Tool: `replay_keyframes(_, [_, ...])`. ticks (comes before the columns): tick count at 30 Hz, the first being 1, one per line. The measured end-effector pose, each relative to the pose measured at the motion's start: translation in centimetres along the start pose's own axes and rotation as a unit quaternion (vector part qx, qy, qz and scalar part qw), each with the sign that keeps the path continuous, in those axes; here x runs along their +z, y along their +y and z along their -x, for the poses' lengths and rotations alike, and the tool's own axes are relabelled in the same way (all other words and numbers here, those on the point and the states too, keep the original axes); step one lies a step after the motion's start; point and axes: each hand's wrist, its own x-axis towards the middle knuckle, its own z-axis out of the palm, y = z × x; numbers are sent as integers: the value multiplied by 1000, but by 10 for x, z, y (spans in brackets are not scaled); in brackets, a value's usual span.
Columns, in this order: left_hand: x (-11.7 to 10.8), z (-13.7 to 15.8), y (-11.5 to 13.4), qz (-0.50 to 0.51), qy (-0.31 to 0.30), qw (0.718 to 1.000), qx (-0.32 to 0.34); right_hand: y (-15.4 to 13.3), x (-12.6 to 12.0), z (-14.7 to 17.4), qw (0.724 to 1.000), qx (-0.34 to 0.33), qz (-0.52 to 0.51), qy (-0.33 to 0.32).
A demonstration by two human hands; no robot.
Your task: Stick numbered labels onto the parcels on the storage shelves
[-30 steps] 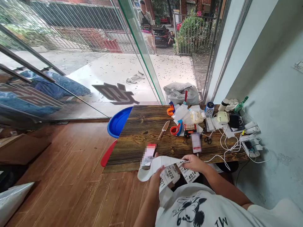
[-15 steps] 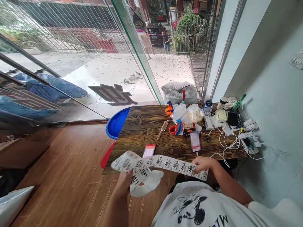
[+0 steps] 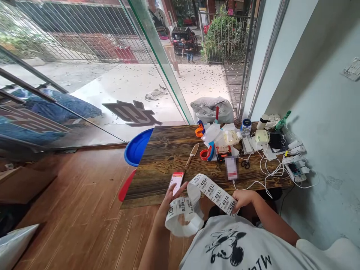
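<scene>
A long white strip of printed number labels runs in front of my body, with its near part curled into a loose loop over my lap. My right hand is closed around the flat end of this strip. At the curled part, my left hand has its fingers stretched apart by the lower end of a phone with a lit screen. The strip's loop lies against or just beside the left palm; I cannot tell which.
The wooden table carries a knife, tape dispensers, a second phone, scissors and white cables. A blue basin stands at its left. Beyond the glass, a cat lies outside near people.
My left hand has moved right and up toward the phone, its fingers now spread. The strip's curled part has shifted right, uncovering the phone. My right hand stays closed on the strip.
</scene>
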Motion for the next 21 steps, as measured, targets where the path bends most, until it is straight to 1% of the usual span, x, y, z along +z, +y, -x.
replay_keyframes(1, [4,-3,2,0,6,1000,-8,0,0,-1,1000,-1,7,0])
replay_keyframes(3, [9,-10,7,-29,2,998,-59,0,1,-1,1000,-6,10,1])
replay_keyframes(5, [12,-19,10,-86,-35,988,-125,0,1,0,1000,-14,-1,5])
replay_keyframes(7, [14,-23,6,-136,-87,972,-172,-1,2,2,999,-22,-22,11])
replay_keyframes(9, [17,-22,-6,-163,-128,958,-199,-4,2,5,998,-31,-42,26])
replay_keyframes(11, [21,-17,-24,-182,-155,944,-229,-9,4,7,996,-39,-57,54])
replay_keyframes(14, [33,-9,-58,-209,-210,907,-299,-25,8,12,991,-59,-74,93])
replay_keyframes(16, [45,-9,-80,-178,-244,892,-337,-40,11,17,985,-100,-78,115])
replay_keyframes(17, [52,-10,-88,-143,-250,892,-347,-49,12,20,980,-129,-79,127])
replay_keyframes(19, [64,-16,-98,-48,-227,912,-338,-66,14,28,969,-190,-83,135])
replay_keyframes(21, [72,-22,-96,34,-181,935,-302,-81,15,38,961,-236,-91,108])
